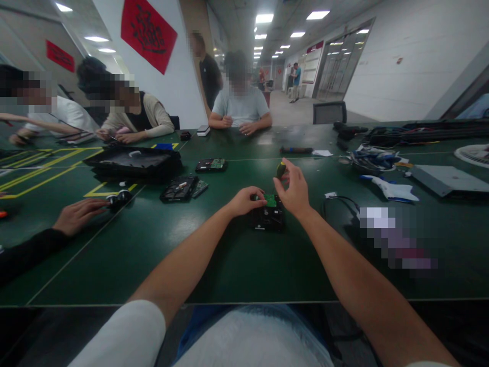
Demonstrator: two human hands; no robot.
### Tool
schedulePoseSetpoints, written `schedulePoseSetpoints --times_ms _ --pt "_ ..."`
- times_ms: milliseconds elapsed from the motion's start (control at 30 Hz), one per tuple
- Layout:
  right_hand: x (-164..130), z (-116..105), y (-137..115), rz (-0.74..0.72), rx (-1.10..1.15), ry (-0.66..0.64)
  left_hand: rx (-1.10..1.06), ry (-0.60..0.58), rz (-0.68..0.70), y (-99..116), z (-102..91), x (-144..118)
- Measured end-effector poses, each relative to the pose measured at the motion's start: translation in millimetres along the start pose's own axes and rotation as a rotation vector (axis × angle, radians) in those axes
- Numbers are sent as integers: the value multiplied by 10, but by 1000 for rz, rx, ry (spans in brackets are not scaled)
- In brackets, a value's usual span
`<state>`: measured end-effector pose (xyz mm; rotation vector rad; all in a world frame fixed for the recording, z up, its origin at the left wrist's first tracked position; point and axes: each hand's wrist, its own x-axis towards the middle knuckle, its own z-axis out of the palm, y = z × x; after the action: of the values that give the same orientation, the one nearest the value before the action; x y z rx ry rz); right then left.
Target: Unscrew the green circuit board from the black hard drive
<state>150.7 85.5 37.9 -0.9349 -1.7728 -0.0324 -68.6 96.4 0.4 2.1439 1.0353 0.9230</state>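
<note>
Two hands crowd one hard drive (267, 216): left hand (244, 200) pinches its edge, right hand (293, 191) grips a screwdriver (280, 169) whose tip could slip and gouge the green board (271, 200).

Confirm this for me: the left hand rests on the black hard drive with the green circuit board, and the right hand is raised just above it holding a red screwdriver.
One detail is wrong. In the head view the right hand holds a small dark, yellowish-green object in its fingers, not a red screwdriver. The rest stands: the left hand rests on the black hard drive with the green circuit board.
</note>
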Motion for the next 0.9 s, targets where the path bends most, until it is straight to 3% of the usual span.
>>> schedulePoseSetpoints --times_ms 900 --pt "-19 18 29 5 -1 -24 5 -6 -2 -14 3 3"
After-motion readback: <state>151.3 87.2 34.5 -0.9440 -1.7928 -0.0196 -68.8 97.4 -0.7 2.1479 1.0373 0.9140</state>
